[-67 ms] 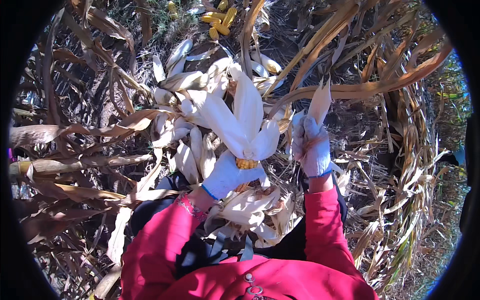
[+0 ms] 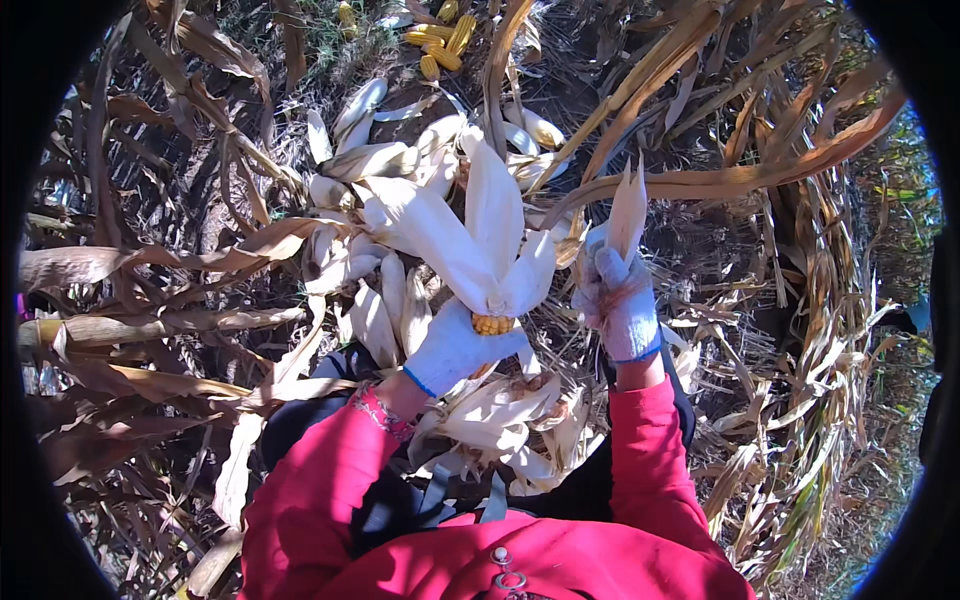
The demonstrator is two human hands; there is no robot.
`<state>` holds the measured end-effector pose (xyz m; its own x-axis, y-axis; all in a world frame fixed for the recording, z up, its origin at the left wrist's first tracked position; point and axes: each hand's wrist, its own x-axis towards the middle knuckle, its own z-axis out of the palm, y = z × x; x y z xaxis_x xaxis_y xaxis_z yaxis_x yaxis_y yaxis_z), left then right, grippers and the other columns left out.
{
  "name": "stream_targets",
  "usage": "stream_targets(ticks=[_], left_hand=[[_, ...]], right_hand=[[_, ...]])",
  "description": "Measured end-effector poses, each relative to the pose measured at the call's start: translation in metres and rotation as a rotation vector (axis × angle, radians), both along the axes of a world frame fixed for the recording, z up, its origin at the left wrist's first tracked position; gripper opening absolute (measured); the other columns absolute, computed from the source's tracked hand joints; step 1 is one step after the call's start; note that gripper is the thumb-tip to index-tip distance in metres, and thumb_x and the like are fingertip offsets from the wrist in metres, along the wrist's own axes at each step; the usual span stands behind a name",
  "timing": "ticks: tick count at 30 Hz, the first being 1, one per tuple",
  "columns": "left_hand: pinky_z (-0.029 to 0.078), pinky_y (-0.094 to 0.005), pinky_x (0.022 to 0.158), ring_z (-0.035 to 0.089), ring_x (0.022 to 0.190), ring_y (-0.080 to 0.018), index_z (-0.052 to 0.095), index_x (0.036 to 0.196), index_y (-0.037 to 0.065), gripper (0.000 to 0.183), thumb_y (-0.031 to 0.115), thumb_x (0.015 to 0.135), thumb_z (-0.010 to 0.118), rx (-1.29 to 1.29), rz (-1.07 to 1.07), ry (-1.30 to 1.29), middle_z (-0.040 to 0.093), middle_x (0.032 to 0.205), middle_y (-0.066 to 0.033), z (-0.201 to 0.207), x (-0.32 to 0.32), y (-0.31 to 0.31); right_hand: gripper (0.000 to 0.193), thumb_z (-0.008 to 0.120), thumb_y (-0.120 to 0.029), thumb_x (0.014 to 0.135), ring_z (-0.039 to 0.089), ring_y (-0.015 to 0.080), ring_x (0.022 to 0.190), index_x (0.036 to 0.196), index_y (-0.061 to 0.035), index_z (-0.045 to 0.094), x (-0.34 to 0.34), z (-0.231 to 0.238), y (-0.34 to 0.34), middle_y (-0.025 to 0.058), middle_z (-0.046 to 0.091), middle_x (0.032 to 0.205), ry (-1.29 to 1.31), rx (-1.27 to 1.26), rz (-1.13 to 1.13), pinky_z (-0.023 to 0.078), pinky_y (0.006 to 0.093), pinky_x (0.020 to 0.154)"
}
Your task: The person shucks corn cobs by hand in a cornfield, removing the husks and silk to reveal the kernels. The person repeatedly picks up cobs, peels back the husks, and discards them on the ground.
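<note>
Left grip (image 2: 452, 350) (gloved) holds corn (image 2: 492, 325); right grip (image 2: 622, 305), husk (image 2: 628, 212).

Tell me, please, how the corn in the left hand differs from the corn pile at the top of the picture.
The held corn has pale husk leaves fanned out at one end; the corn pile looks bare. The left hand grips the held corn, while the corn pile lies on the ground. Both show yellow kernels.
</note>
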<state>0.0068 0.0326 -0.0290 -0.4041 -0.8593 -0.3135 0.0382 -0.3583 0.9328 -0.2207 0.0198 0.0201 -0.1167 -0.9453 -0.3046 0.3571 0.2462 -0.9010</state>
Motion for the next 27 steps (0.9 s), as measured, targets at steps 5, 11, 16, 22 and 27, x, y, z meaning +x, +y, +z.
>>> stream_targets(ticks=[5,11,16,22,27], left_hand=[[0.055,-0.0394,0.088,0.069,0.102,-0.0301,0.060,0.124,0.006,0.070,0.044,0.070,0.085,-0.203,-0.122,-0.510,0.069,0.113,-0.0142,-0.002,-0.012,0.007],[0.057,-0.0434,0.085,0.070,0.095,-0.0358,0.064,0.120,0.013,0.059,0.043,0.073,0.082,-0.199,-0.088,-0.317,0.071,0.105,-0.0129,-0.105,-0.020,0.028],[0.055,-0.0381,0.087,0.071,0.092,-0.0263,0.067,0.109,-0.001,0.056,0.040,0.073,0.082,0.143,-0.001,0.086,0.073,0.101,-0.0111,-0.042,-0.031,0.019],[0.053,-0.0304,0.086,0.066,0.095,-0.0126,0.065,0.116,0.001,0.051,0.024,0.075,0.084,0.202,-0.169,-0.130,0.071,0.105,-0.0065,0.005,-0.010,0.015],[0.054,-0.0313,0.088,0.066,0.099,-0.0142,0.061,0.123,0.003,0.056,0.021,0.075,0.085,0.272,-0.105,0.102,0.069,0.111,-0.0062,-0.004,-0.007,0.020]], right_hand=[[0.057,0.082,-0.022,0.078,0.064,0.0199,0.091,0.123,0.0002,0.056,0.035,0.024,0.010,0.0094,0.066,0.103,0.473,-0.113,0.238,0.052,0.0316,0.080],[0.057,0.080,-0.023,0.073,0.064,0.0419,0.102,0.122,-0.0032,0.059,0.075,-0.017,0.014,0.0193,0.065,0.114,1.123,-0.362,0.391,0.052,0.0471,0.088],[0.038,0.071,-0.018,0.082,0.065,0.0410,0.096,0.115,-0.0019,0.061,0.072,-0.032,0.008,0.0185,0.066,0.102,0.837,-0.499,0.362,0.053,0.0431,0.084],[0.021,0.059,-0.032,0.102,0.046,0.0101,0.047,0.091,-0.0143,0.057,0.079,-0.046,-0.005,-0.0020,0.047,0.062,-0.373,0.167,-0.010,0.035,0.0286,0.042],[0.040,0.047,-0.043,0.105,0.021,0.0094,0.044,0.072,-0.0223,0.035,0.087,-0.007,-0.010,-0.0078,0.021,0.059,-0.664,0.230,-0.027,0.021,0.0263,0.041]])
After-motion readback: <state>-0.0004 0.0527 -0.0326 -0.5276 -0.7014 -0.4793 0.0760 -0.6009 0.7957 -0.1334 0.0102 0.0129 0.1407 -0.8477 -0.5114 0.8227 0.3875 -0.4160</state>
